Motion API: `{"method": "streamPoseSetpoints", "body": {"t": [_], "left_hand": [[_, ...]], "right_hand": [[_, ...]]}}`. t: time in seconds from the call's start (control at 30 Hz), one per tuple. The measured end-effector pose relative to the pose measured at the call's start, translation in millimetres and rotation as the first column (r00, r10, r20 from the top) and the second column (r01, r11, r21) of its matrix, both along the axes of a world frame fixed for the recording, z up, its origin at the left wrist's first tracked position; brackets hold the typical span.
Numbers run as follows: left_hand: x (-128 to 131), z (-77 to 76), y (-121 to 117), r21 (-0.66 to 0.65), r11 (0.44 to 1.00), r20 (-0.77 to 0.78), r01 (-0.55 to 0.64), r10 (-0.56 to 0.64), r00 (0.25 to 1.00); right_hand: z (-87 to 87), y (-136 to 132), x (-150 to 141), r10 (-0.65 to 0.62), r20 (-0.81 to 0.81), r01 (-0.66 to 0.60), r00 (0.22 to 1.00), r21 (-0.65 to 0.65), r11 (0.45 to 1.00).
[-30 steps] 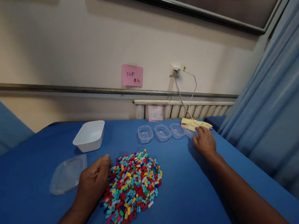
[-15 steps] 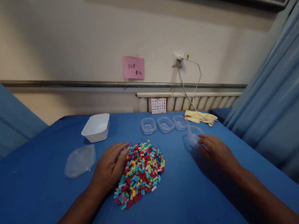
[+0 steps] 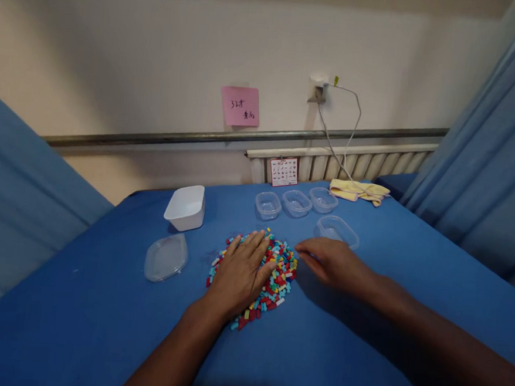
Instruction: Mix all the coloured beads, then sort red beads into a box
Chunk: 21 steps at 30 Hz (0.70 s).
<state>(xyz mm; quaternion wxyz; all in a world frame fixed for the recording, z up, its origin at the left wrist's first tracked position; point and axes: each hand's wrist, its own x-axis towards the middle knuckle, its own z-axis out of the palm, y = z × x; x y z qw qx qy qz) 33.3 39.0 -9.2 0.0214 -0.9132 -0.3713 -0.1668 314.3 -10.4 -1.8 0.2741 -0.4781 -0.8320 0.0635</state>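
spreading wide over the brick pile [image 3: 281, 272] now, left hand [image 3: 239, 274]; right hand [image 3: 335, 263] newly beside it, narrow-gapped

A curtained-off corner of a heated indoor room; whether ward, clinic or workroom I cannot tell.
From my remote seat, taking the view's centre as the dial, I read the place by its fittings: a blue left curtain [image 3: 27, 200] at nine o'clock and a blue right curtain [image 3: 489, 156] at three, a plain pale wall [image 3: 161, 51] at twelve, and a pipe-like rail [image 3: 191, 137] running along it. A ribbed radiator [image 3: 384, 149] sits towards two, a wall socket [image 3: 317, 91] with a white cable [image 3: 359, 110] at one, a handwritten pink note [image 3: 240, 106] past eleven, and a blue-covered table [image 3: 94, 322] spreads across six.
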Motion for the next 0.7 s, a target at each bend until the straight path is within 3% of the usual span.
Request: {"method": "streamPoseSetpoints", "body": {"t": [0.13,0.27,0.43,0.53,0.7], "left_hand": [[-25.5,6.2,3.3,0.07,0.996,0.29,-0.055,0.033,0.957],[-43.1,8.8,4.4,0.036,0.994,0.493,-0.102,0.071,0.867],[-34.1,7.3,-1.0,-0.008,1.0,0.535,-0.029,0.029,0.844],[-28.3,7.3,-4.7,0.007,1.0,0.553,0.025,-0.024,0.833],[-23.3,7.8,-9.3,0.059,0.996,0.472,0.063,-0.083,0.878]], "right_hand": [[-10.2,28.9,-41.5,-0.014,-0.086,0.006,0.996,-0.096,0.995],[-26.1,33.6,-50.9,-0.017,-0.127,0.004,0.992,-0.103,0.995],[-37.0,24.8,-48.4,-0.018,-0.307,-0.012,0.952,-0.094,0.996],[-40.0,21.9,-47.4,-0.059,-0.457,-0.026,0.888,-0.178,0.984],[-36.2,21.4,-35.5,-0.099,-0.594,-0.03,0.799,-0.203,0.979]]}}
